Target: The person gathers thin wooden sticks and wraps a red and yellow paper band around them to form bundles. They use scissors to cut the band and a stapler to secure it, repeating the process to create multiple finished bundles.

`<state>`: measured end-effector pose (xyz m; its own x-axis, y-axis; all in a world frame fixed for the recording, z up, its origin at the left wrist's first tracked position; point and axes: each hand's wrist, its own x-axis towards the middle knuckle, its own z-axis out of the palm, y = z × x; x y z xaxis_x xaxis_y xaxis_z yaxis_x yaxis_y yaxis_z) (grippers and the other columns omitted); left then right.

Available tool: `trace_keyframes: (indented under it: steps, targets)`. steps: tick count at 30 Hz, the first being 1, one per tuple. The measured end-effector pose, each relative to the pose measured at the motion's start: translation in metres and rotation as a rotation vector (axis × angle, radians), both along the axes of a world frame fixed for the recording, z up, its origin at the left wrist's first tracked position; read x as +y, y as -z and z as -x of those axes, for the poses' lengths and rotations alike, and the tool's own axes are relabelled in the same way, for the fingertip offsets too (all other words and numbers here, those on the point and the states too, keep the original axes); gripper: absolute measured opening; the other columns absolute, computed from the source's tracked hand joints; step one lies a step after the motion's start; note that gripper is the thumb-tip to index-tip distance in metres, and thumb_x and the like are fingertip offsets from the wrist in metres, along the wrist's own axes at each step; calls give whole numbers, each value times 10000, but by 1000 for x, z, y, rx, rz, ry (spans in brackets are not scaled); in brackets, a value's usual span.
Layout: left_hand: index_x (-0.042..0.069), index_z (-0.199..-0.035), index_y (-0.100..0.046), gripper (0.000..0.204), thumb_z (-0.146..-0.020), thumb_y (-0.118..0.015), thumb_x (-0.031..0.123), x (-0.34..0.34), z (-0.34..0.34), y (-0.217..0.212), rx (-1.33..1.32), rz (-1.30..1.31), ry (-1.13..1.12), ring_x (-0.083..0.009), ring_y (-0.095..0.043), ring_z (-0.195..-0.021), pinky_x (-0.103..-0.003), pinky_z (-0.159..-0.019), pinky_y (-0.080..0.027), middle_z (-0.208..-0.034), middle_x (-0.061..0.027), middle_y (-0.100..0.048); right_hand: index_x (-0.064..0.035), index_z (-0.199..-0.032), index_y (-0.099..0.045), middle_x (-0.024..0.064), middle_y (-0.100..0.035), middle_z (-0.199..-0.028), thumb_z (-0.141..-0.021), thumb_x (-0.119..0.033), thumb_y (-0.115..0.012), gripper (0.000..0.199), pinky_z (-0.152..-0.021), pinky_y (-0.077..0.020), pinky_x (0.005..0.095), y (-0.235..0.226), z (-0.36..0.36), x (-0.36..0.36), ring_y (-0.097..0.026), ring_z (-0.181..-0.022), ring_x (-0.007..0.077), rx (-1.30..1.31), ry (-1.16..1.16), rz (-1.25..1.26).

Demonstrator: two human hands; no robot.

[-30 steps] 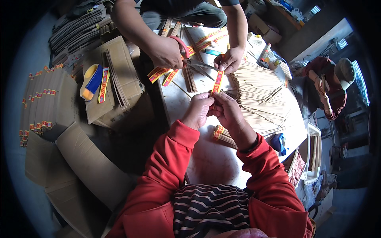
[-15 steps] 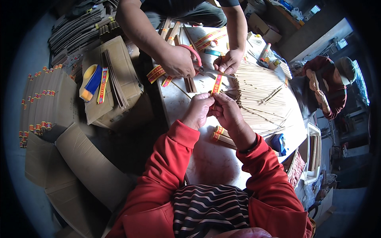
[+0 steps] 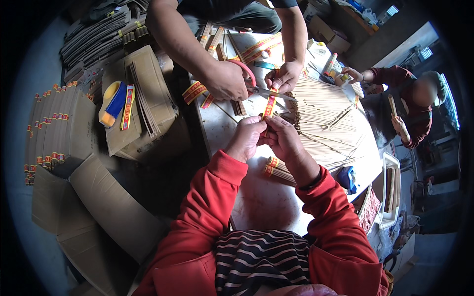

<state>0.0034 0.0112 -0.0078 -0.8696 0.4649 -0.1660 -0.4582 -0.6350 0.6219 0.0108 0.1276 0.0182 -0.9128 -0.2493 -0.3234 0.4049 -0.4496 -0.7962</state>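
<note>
Since earlier: scissors (image 3: 256, 89) in co-worker's hand now closing across paper band (image 3: 269, 104) | left hand (image 3: 247, 139), right hand (image 3: 282, 140): fingers of both pinching band's lower end, mid-counter (image 3: 261, 197) | progress: two banded stick bundles (image 3: 279, 170) done, loose stick heap (image 3: 321, 113) left | white tray (image 3: 391, 192) at right edge holding sticks.

**Wearer's clothing: red jacket, striped top**

Both forearms in long red sleeves, left sleeve (image 3: 207, 207) and right sleeve (image 3: 335, 222), soft creased fabric with ribbed cuffs at the wrists. Jacket open at the front near the lower edge, showing a dark top with thin white horizontal stripes (image 3: 261, 261). Dark band at the right wrist (image 3: 312, 183), just under the cuff. Left hand (image 3: 246, 138) and right hand (image 3: 285, 140) bare, no gloves.
</note>
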Motion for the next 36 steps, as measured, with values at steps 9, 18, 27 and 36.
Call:
trace_keyframes:
  steps: [9, 18, 27, 36]
  targets:
    - [-28, -893, -519, 163, -829, -399, 61, 1, -2, -4, -26, 2, -50, -166, -585, -562, -258, -525, -510, -735, -94, -572, -14, -916, -482, 108, -571, -796, -879, -152, -410, 161, -587, -505, 326, 0, 1, 0, -594, -660, 198, 0, -19, 16]
    - [-15, -933, -505, 158, -835, -414, 69, 0, 0, -1, -13, 21, -21, -177, -584, -616, -286, -574, -505, -780, -97, -567, -15, -917, -483, 102, -572, -789, -877, -146, -416, 152, -582, -505, 320, 1, 2, 1, -593, -654, 192, 10, -27, 41]
    - [-12, -950, -505, 169, -836, -420, 78, 0, 0, 0, -15, 12, -28, -176, -585, -632, -284, -573, -504, -789, -95, -570, -18, -900, -517, 97, -586, -771, -870, -179, -433, 184, -579, -494, 330, 1, 2, 0, -589, -640, 199, -7, -8, -6]
    - [-9, -951, -509, 168, -837, -426, 83, 0, 0, 0, -12, 24, -19, -165, -586, -636, -278, -575, -504, -792, -88, -573, -22, -892, -520, 92, -585, -763, -868, -180, -436, 180, -576, -492, 327, 1, 2, 1, -587, -636, 194, -8, -16, -6]
